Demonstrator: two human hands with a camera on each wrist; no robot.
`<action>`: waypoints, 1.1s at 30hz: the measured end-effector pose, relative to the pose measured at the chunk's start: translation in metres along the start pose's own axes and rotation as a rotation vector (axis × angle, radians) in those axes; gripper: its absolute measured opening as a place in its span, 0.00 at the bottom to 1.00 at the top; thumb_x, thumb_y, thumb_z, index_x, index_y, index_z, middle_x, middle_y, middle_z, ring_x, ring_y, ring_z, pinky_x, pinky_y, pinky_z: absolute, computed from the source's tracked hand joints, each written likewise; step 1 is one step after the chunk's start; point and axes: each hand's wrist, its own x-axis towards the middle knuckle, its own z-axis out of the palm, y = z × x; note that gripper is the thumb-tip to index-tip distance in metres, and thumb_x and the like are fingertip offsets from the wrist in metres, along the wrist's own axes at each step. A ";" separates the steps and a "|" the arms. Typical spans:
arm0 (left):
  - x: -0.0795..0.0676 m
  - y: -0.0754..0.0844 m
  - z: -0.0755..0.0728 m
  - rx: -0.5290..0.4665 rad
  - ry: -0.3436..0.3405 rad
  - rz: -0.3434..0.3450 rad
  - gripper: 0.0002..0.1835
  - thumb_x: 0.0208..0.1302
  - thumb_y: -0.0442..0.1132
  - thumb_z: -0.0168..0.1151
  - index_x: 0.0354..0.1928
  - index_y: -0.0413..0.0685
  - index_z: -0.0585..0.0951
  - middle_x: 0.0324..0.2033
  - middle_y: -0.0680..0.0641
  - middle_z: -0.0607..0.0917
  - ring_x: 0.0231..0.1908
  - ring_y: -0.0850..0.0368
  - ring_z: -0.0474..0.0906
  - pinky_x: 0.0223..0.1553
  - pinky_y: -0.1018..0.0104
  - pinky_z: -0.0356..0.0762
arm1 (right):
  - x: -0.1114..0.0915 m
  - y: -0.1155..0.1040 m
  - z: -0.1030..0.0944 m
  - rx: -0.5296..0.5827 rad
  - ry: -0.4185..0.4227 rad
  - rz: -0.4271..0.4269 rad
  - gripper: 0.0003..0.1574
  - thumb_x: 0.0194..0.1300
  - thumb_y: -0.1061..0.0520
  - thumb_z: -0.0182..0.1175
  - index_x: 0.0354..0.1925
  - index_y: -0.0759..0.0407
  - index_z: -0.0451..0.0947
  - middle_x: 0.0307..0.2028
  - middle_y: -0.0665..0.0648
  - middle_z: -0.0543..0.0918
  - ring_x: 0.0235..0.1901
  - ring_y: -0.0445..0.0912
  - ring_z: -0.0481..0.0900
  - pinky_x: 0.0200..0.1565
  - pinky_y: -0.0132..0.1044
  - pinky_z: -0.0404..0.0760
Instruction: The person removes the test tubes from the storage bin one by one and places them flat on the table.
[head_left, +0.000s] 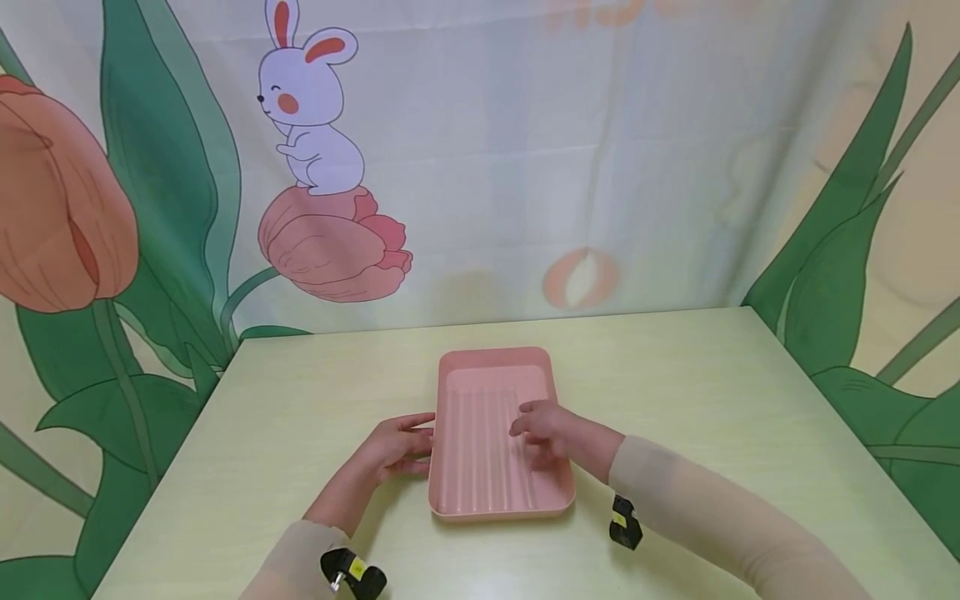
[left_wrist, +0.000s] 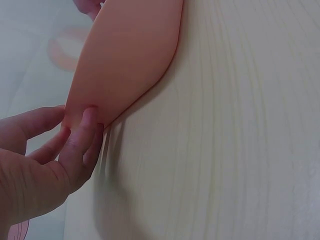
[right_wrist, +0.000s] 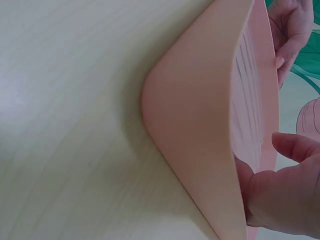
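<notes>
In the head view, the tray (head_left: 498, 377) lies flat on the table (head_left: 645, 358), its long axis running away from the person, so that the two hands meet it across its short axis. The left hand (head_left: 396, 446) is at the left long wall, outside it, its fingers (head_left: 408, 420) parted and their tips at the wall; the tray lies just to their right. The right hand (head_left: 551, 427) reaches over the right rim, its fingers pointing left and slightly apart above the inside, so the tray lies beneath them. Of the two, the right hand is nearer the tray's middle. Clear-looking ridges (head_left: 480, 454) run lengthwise within; whether they belong to the floor or rest on it I cannot tell. Behind the table is a printed hanging (head_left: 480, 100).

In the left wrist view, the left hand's fingers are spread and bent toward a corner of the tray. One tip presses the outer wall and another meets the rim; none is seen hooked inside.

In the right wrist view, the near corner of the tray stands between camera and hand. One finger of the right hand lifts away from the rest, while other tips dip behind the wall, so their contact is hidden; nothing shows clamped between them. Across the tray, the left hand touches the opposite rim from outside.
</notes>
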 end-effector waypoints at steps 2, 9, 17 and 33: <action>0.000 0.000 0.000 -0.004 0.000 0.003 0.30 0.71 0.27 0.55 0.74 0.34 0.66 0.69 0.27 0.73 0.47 0.54 0.87 0.44 0.55 0.90 | -0.001 0.003 0.001 -0.014 0.010 -0.027 0.46 0.65 0.67 0.58 0.78 0.61 0.56 0.62 0.72 0.73 0.36 0.47 0.74 0.37 0.47 0.88; 0.001 0.000 -0.001 -0.010 0.006 -0.002 0.30 0.71 0.27 0.56 0.74 0.35 0.66 0.69 0.27 0.73 0.46 0.54 0.87 0.43 0.54 0.90 | -0.007 0.008 0.009 0.035 0.029 -0.077 0.48 0.61 0.73 0.58 0.77 0.62 0.56 0.67 0.69 0.69 0.20 0.40 0.62 0.22 0.33 0.78; 0.000 0.000 -0.002 -0.013 -0.001 0.005 0.31 0.71 0.27 0.56 0.75 0.35 0.65 0.69 0.27 0.72 0.46 0.55 0.87 0.43 0.56 0.90 | 0.001 0.014 0.017 0.000 0.113 -0.097 0.49 0.60 0.73 0.62 0.77 0.60 0.59 0.75 0.69 0.65 0.19 0.42 0.66 0.18 0.29 0.75; 0.001 0.001 0.001 -0.006 0.006 -0.005 0.30 0.71 0.27 0.55 0.75 0.36 0.66 0.69 0.27 0.73 0.45 0.56 0.86 0.40 0.58 0.90 | -0.004 0.016 0.017 0.022 0.130 -0.120 0.49 0.59 0.76 0.55 0.77 0.62 0.58 0.74 0.73 0.64 0.17 0.40 0.65 0.18 0.29 0.75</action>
